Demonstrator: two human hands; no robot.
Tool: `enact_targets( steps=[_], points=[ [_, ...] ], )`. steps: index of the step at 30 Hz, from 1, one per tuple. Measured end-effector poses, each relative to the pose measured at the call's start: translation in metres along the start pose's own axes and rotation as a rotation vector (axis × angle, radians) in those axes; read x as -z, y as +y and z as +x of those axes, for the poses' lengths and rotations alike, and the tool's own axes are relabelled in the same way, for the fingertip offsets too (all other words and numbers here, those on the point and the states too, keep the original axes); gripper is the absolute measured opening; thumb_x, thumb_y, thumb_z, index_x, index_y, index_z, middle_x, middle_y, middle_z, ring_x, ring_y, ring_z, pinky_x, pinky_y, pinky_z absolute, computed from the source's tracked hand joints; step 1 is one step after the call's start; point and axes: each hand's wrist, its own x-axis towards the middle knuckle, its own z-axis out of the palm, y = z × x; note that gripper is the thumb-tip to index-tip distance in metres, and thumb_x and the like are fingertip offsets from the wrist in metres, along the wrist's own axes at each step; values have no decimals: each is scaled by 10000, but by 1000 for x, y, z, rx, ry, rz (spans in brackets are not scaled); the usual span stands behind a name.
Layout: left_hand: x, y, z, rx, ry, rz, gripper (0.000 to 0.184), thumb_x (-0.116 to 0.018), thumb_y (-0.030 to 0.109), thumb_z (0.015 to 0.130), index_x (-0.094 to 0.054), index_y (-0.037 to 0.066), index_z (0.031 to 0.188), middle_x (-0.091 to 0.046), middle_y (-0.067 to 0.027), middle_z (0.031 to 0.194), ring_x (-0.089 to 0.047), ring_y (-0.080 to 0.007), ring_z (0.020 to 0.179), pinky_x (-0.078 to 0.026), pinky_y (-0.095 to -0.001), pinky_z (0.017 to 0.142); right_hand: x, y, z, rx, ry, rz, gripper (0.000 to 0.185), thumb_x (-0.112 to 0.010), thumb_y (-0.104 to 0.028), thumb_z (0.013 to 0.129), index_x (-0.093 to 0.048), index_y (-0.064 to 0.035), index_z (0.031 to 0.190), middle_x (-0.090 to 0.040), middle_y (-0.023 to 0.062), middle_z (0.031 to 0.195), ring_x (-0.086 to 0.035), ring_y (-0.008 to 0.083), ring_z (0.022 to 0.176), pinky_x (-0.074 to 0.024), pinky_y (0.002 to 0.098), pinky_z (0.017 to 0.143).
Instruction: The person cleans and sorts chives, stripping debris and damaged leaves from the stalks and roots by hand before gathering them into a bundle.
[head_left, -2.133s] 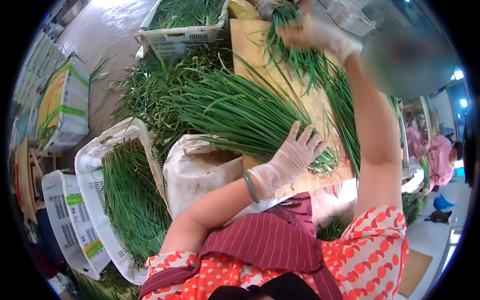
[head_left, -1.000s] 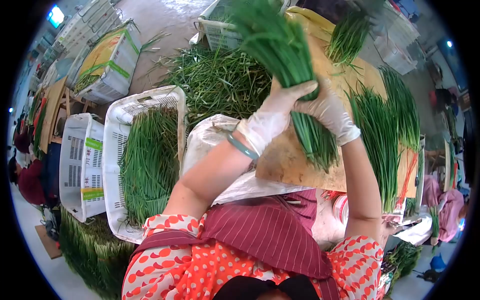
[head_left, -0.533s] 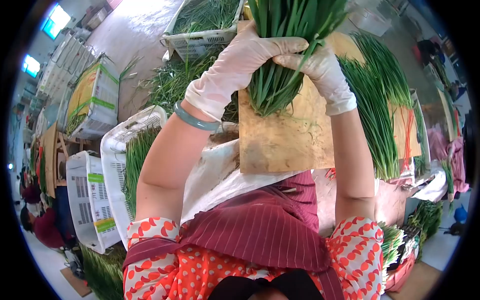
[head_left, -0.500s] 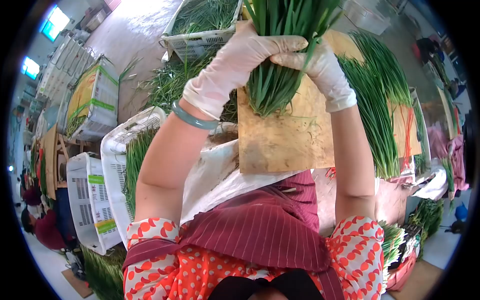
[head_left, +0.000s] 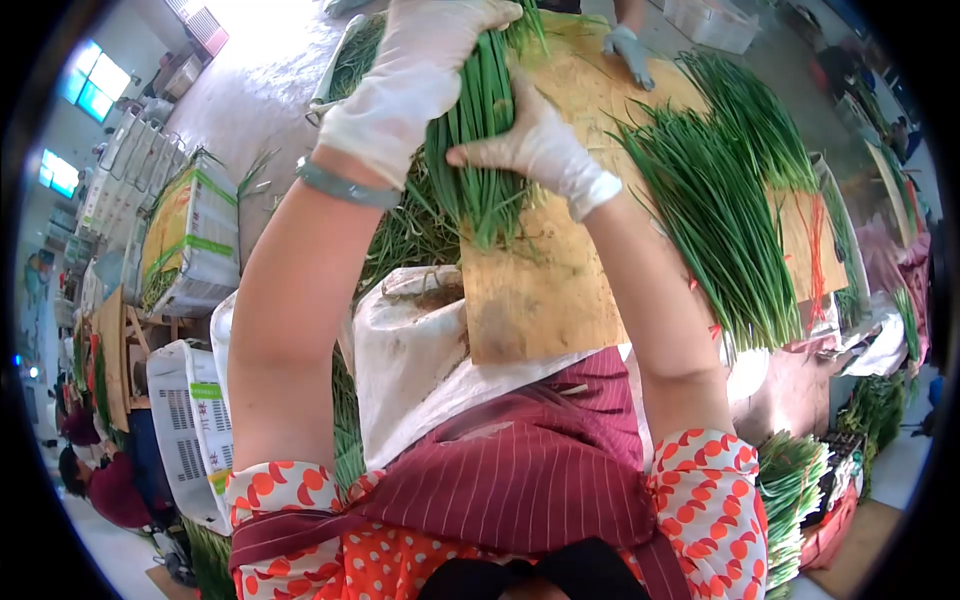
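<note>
A bunch of green chives [head_left: 482, 150] stands tilted at the left side of the wooden board [head_left: 545, 310], its lower ends near the surface. My left hand [head_left: 425, 70], in a pale glove, is closed around the upper part of the bunch; its fingertips reach the top edge of the view. Lower down, my gloved right hand [head_left: 530, 145] presses against the right side of the bunch. Its thumb lies across the front of the leaves, and some fingers are hidden. Loose chive scraps lie on the board by the bunch's lower ends.
Another person's grey-gloved hand [head_left: 630, 55] rests at the board's far edge. Larger piles of chives [head_left: 715, 220] lie to the right, near red ties [head_left: 815, 240]. Trimmings [head_left: 405, 240] heap on the left, beside a white sack [head_left: 410, 340] and a white crate [head_left: 185, 430].
The bunch has moved left across the board. My left hand has shifted up and left, my right hand left and slightly down. Another person's gloved hand has appeared at the far edge.
</note>
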Motion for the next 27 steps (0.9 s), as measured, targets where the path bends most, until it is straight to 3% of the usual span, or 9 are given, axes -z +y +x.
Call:
enact_targets(
  steps=[3, 6, 8, 13, 16, 20, 22, 25, 27],
  points=[
    [25, 17, 0, 1, -292, -314, 194, -626, 134, 827, -626, -5, 962, -635, -64, 877, -601, -124, 800, -489, -241, 718, 3, 2, -17, 71, -73, 187, 1316, -901, -367, 440, -105, 5, 1420, -358, 182, 1365, -333, 278, 1286, -309, 337, 1055],
    [24, 10, -8, 66, -326, -445, 173, -616, 132, 838, -643, 14, 962, -654, -29, 858, -619, -98, 766, -500, -223, 721, 21, -13, -14, 265, 26, 160, 1299, -899, -373, 442, -131, 25, 1412, -381, 172, 1344, -350, 266, 1269, -276, 333, 1071],
    [9, -26, -3, 62, -403, -270, 189, -588, 134, 853, -641, 2, 979, -658, -37, 885, -628, -110, 780, -505, -235, 744, 31, -26, -4, 192, -25, 139, 1259, -899, -371, 444, -188, 27, 1404, -423, 162, 1313, -391, 240, 1234, -295, 312, 1052],
    [31, -32, 7, 269, -456, -477, 232, -585, 186, 858, -633, -13, 966, -664, -78, 900, -643, -144, 815, -520, -256, 770, 16, 9, 6, -44, -285, 502, 1116, -877, -329, 540, -241, -18, 1403, -460, 149, 1303, -435, 213, 1180, -333, 312, 1017],
    [74, -29, 41, 210, -420, -599, 214, -558, 176, 872, -607, -11, 966, -655, -91, 878, -636, -204, 845, -522, -338, 820, -1, 50, -12, -276, -549, 638, 1031, -850, -349, 584, -289, -4, 1378, -461, 113, 1314, -424, 221, 1198, -317, 314, 1025],
    [150, -56, 80, 281, -389, -739, 175, -551, 155, 874, -606, -6, 919, -637, -77, 826, -624, -216, 821, -515, -360, 831, -47, 61, -55, -419, -738, 812, 1174, -871, -276, 558, -124, -54, 1436, -387, 129, 1378, -313, 234, 1292, -278, 345, 1052],
    [177, -68, 81, 278, 43, -642, 143, -549, 130, 870, -599, -4, 882, -619, -76, 802, -612, -213, 798, -511, -351, 829, -74, 50, -73, -373, -625, 964, 1097, -893, -237, 514, -264, -58, 1394, -481, 73, 1273, -453, 170, 1122, -383, 294, 942],
    [219, -94, 76, 296, 70, -669, 140, -558, 124, 863, -593, -12, 864, -620, -83, 815, -607, -212, 791, -516, -347, 786, -111, 45, -94, -308, -593, 1010, 911, -845, -214, 622, -337, -56, 1362, -502, 67, 1258, -482, 154, 1100, -402, 277, 924],
    [232, -98, 62, 281, 204, -627, 140, -562, 124, 859, -590, -13, 859, -618, -80, 796, -606, -212, 780, -517, -341, 727, -122, 23, -93, -731, -426, 1057, 644, -772, -213, 735, -454, -48, 1272, -591, 37, 1071, -546, 102, 922, -443, 230, 802]
  ],
)
